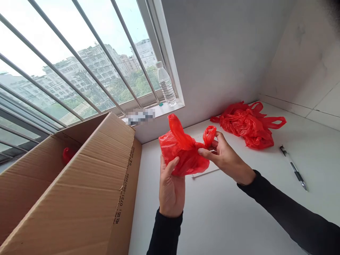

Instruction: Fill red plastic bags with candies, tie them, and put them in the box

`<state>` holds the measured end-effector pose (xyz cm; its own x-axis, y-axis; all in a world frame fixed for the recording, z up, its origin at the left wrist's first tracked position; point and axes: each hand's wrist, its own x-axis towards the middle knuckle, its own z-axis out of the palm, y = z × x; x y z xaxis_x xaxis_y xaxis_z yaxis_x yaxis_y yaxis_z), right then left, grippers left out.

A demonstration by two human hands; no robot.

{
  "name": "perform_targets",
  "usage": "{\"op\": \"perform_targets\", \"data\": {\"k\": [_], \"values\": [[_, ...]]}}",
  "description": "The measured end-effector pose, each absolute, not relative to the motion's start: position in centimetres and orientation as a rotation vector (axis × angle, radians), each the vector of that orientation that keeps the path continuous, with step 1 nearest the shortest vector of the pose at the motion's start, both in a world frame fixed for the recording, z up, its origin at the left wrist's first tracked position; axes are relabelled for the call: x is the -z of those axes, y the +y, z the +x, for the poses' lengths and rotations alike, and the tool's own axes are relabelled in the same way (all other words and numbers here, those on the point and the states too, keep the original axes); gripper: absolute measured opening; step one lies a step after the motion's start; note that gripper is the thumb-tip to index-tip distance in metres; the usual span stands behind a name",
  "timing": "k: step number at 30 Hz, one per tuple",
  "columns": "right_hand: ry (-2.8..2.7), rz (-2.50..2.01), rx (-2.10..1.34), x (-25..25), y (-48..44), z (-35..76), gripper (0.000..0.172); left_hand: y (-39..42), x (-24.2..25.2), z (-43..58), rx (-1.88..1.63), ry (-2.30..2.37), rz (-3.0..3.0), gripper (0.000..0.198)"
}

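I hold a bunched red plastic bag (186, 152) in the air above a white table (212, 216). My left hand (171, 187) cups its bulk from below, thumb pressed against the plastic. My right hand (225, 157) pinches one of the bag's handle loops, and a knot sits between the two loops. The other loop sticks up free.
A pile of more red plastic bags (248, 125) lies further back on the table. A pen (293, 167) lies to the right. A large open cardboard box (79, 184) stands on the left with something red inside. A water bottle (166, 84) stands on the windowsill.
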<state>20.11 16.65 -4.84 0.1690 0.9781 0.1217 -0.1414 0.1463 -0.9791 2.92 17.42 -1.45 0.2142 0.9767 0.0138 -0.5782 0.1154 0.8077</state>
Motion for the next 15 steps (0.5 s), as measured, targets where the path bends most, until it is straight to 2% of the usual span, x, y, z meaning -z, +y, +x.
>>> {"op": "perform_targets", "data": {"k": [6,12,15], "values": [[-1.171,-1.007,-1.055,3.6,15.9,20.1,0.023,17.0,0.6,2.6,-1.251,0.647,0.866,0.036],[-1.151,-0.991,-0.970,3.5,15.8,20.1,0.020,16.7,-0.1,2.5,-1.144,0.635,0.881,0.030],[-1.143,-0.969,-0.976,3.4,15.8,20.3,0.021,16.6,0.0,2.4,-1.203,0.701,0.932,0.032]]}}
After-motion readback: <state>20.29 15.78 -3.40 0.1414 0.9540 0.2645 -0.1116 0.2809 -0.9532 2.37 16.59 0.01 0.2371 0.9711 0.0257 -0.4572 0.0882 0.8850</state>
